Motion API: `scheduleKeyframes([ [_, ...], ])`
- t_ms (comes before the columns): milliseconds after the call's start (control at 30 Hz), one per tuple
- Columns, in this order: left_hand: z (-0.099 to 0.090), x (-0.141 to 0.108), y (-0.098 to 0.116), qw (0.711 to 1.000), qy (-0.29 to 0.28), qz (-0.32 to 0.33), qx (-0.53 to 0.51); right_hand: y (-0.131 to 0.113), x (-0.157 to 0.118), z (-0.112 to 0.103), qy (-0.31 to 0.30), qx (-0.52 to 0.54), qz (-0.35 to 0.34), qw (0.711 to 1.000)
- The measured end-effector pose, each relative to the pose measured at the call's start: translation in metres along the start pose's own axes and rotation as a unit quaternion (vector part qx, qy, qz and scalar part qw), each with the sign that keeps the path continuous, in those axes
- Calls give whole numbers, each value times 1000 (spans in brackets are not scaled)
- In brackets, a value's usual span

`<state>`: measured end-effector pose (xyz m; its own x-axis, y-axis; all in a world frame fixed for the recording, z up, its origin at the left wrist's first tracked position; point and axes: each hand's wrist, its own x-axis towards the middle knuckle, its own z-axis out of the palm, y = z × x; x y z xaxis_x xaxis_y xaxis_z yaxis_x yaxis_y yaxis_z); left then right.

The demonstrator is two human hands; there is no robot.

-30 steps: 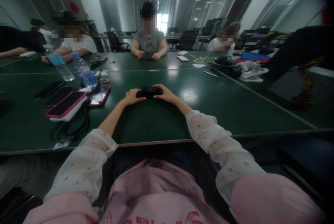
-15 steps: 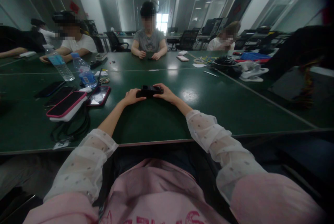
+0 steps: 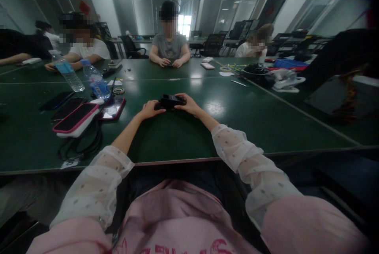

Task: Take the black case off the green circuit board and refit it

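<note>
A small black box-like object (image 3: 169, 102) is held between my two hands, just above or on the green table (image 3: 177, 137); I cannot tell which. Its top shows a darker recess towards the left, and its exact kind does not show. My left hand (image 3: 151, 106) grips its left end, thumb along the near side. On the right end, my right hand (image 3: 189, 104) has the thumb at the near side and the fingers over the far top edge. Part of the object is hidden behind the fingers of both hands.
Left of my arms lie a pink-edged phone (image 3: 76, 118), another phone (image 3: 113, 108), black cables (image 3: 89, 143) and two water bottles (image 3: 67, 73) (image 3: 97, 84). A pen (image 3: 239, 83) and a cable pile (image 3: 256, 71) lie to the right. A person (image 3: 170, 46) sits opposite.
The black object has tilted a little, its right end now slightly higher, and my right fingers have shifted up with it. My left hand stays in nearly the same place.
</note>
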<state>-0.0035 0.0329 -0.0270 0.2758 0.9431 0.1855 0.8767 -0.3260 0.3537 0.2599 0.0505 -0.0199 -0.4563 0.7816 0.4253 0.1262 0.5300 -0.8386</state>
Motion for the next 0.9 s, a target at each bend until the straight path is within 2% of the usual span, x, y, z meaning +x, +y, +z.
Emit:
scheduleKeyframes([
  [367, -3, -4, 4, 1000, 7, 16, 0, -8, 4, -4, 50, 48, 10, 998],
  [567, -4, -4, 4, 1000, 3, 25, 1, -8, 10, -17, 135, 48, 9, 990],
  [700, -5, -3, 3, 1000, 1, 29, 2, -2, 13, -35, 231, -82, -12, 969],
  [800, -5, -4, 3, 1000, -3, 30, -2, -1, 10, -45, 294, -233, -3, 927],
  [900, -5, -4, 4, 1000, -5, 27, -5, -1, 4, -47, 326, -327, 42, 886],
])
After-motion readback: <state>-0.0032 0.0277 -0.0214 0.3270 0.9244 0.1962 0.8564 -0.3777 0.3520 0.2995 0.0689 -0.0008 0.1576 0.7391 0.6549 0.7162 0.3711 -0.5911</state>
